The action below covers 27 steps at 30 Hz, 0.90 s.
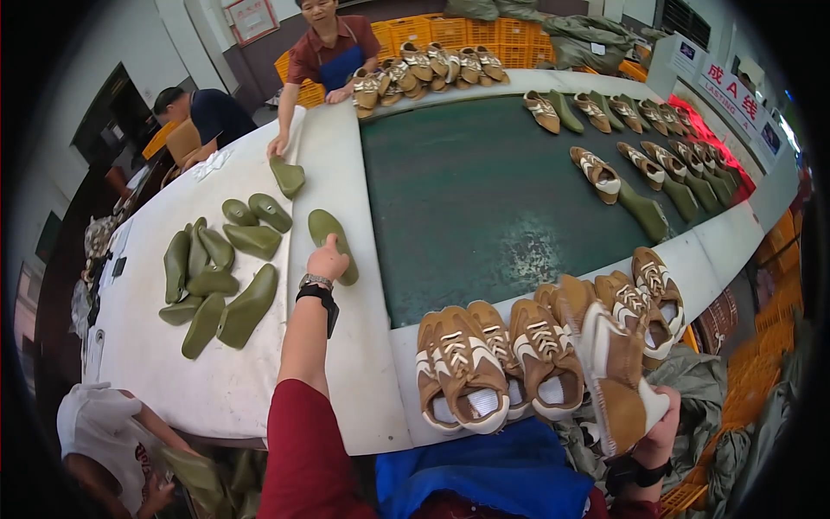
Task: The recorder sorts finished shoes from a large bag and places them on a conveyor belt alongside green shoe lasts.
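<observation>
Shoes (469,368) crowd beside dark belt (458,199), between my left hand (328,259), gripping green last (325,227), and right hand (661,428), holding brown shoe (612,391)

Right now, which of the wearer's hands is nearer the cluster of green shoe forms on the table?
The left hand, touching a separate form, is just right of the cluster; the right hand, holding a brown shoe, is farther right.
</observation>
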Available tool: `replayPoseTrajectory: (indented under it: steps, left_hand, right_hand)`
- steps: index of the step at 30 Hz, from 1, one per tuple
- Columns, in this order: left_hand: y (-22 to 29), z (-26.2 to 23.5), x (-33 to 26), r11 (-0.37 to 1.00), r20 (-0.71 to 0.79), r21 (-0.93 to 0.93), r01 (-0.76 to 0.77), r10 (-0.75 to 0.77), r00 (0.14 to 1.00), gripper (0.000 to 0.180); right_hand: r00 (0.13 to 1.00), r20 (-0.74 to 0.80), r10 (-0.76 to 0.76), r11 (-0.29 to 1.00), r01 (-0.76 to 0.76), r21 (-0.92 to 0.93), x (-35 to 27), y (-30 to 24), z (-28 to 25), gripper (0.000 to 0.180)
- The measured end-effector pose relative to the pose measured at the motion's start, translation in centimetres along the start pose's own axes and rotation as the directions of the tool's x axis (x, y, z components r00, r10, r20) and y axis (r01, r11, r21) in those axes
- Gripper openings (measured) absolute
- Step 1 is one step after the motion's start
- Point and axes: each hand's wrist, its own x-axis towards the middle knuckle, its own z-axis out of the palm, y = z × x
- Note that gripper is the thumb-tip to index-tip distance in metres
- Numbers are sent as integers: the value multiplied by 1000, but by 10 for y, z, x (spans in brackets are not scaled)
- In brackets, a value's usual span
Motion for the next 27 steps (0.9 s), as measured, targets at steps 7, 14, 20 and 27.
replayPoseTrajectory:
  steps: [7, 14, 20, 27]
  left_hand:
    - [108, 17, 4, 930, 118, -23, -366, 366, 923, 41]
    - [197, 40, -23, 949, 445, -146, -279, 315, 838, 44]
    - [173, 40, -32, 912, 446, -344, -223, 367, 816, 60]
    - [108, -53, -101, 827, 333, -318, -463, 555, 762, 64]
  right_hand:
    - [988, -127, 86, 993, -95, -66, 5, 20, -53, 62]
    - [987, -159, 20, 994, -36, -103, 3, 15, -60, 56]
    - [997, -55, 51, 980, -61, -192, 16, -24, -43, 45]
    - [858, 472, -202, 695, 465, -548, 86, -72, 5, 37]
